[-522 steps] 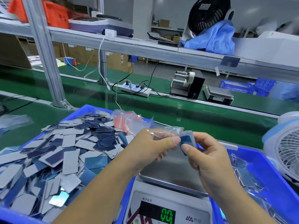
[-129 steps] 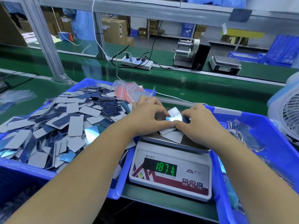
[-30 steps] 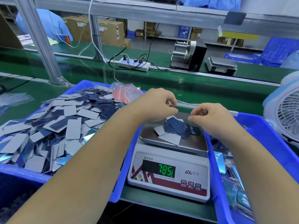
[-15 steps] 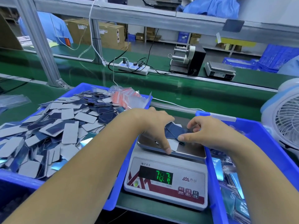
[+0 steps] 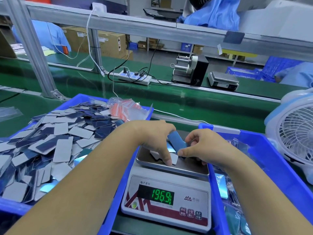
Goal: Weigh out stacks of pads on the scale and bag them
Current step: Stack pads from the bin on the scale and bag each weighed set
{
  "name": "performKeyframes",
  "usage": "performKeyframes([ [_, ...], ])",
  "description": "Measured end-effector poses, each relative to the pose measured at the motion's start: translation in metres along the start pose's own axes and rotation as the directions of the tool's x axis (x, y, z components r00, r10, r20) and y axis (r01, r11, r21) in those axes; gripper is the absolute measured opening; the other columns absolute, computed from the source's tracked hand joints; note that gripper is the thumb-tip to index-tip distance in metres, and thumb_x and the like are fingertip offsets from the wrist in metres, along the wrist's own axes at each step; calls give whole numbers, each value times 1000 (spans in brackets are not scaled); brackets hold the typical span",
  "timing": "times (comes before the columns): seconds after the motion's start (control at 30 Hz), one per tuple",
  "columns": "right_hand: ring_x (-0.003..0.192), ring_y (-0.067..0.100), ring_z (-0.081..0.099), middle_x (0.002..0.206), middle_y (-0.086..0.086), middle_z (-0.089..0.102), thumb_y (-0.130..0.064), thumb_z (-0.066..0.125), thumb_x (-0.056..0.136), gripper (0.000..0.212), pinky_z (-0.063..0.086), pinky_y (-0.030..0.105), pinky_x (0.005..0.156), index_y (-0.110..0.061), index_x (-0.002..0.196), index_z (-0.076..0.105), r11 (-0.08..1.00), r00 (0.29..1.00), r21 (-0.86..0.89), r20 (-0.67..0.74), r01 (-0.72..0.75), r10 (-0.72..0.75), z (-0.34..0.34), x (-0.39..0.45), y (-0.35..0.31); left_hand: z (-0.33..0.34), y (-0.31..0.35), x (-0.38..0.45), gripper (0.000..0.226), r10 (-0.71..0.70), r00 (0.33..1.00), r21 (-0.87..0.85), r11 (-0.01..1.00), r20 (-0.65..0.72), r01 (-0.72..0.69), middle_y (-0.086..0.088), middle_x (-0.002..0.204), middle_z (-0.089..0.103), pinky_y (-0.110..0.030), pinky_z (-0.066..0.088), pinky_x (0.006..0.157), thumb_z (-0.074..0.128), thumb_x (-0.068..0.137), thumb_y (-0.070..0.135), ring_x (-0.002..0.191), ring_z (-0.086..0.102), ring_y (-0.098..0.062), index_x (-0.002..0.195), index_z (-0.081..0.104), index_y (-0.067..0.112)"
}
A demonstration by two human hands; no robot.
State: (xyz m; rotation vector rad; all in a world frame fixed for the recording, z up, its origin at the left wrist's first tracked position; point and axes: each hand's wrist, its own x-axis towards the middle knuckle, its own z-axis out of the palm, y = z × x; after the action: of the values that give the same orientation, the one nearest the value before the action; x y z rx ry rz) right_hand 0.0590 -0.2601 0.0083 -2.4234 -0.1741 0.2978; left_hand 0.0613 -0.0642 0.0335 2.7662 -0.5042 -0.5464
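I see the scale (image 5: 166,197) at lower centre of frame, a few pads (image 5: 174,160) on its pan. My left hand (image 5: 152,141) and right hand (image 5: 203,146) meet over the pan, sharing a stack of pads (image 5: 176,141). Left of frame, a bin (image 5: 116,175) heaped with loose pads (image 5: 50,141), empty bags (image 5: 125,109) at its far corner. Right of scale, a second bin (image 5: 264,145); fan (image 5: 294,133) at right edge.

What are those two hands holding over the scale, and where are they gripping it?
A stack of blue pads: left hand holds its far end, right hand pinches its near end.
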Motion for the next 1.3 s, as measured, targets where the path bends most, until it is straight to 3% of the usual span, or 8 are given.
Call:
performKeyframes([
  [0.13,44,7,49,48,-14,53,-32,89,62,32,41,23,42,-21,85,69,998,999,57,44,-1,-2,-1,3,-3,-1,-2,2,90,-63,998,-17,998,27,64,12,113,57,-38,52,90,90,59,54,102,59,-16,134,45,31],
  [0.27,40,4,42,45,-16,48,-30,88,63,27,34,18,38,-20,79,69,998,998,57,63,8,-12,0,5,-6,-5,-1,3,81,-94,996,27,995,13,93,15,99,58,-28,48,69,89,60,56,88,58,-9,124,48,27],
  [0.4,39,1,42,47,-16,49,-31,87,63,26,32,16,39,-20,77,68,999,998,38,60,9,-11,2,5,-7,-8,0,5,79,-95,996,50,994,0,94,7,111,61,-31,50,76,88,61,57,97,60,-17,123,52,24],
  [0.5,43,-1,47,53,-15,58,-32,87,62,28,35,18,43,-21,79,68,999,999,39,52,-4,2,3,4,-8,-6,-2,3,75,-81,997,29,996,-6,81,8,106,61,-32,52,78,89,61,55,93,60,-15,120,53,25],
  [0.8,45,6,46,66,-5,63,-24,88,62,32,35,20,45,-18,81,64,990,998,135,42,46,-52,3,-2,-9,3,-12,-1,68,-25,996,-113,993,-88,14,17,96,56,-29,43,64,90,59,52,84,55,-3,111,50,35],
  [0.97,60,13,54,81,6,71,-21,84,63,30,40,29,59,-17,82,61,983,994,154,5,104,-106,8,-2,-12,8,-17,-4,68,24,986,-225,972,-168,-62,17,87,57,-25,37,56,91,63,41,70,53,0,108,40,46],
  [1.13,67,15,61,79,6,71,-22,83,63,28,52,41,74,-17,81,62,979,993,166,-14,118,-118,9,-3,-11,12,-14,0,78,65,973,-274,953,-223,-126,14,98,59,-26,48,65,90,67,32,82,59,-6,121,37,49],
  [1.3,70,8,58,82,-3,71,-33,82,65,27,44,26,66,-25,84,65,957,984,235,10,169,-176,8,-3,-9,15,-15,1,65,98,953,-401,891,-288,-213,21,99,61,-21,51,61,88,68,32,66,58,4,111,44,54],
])
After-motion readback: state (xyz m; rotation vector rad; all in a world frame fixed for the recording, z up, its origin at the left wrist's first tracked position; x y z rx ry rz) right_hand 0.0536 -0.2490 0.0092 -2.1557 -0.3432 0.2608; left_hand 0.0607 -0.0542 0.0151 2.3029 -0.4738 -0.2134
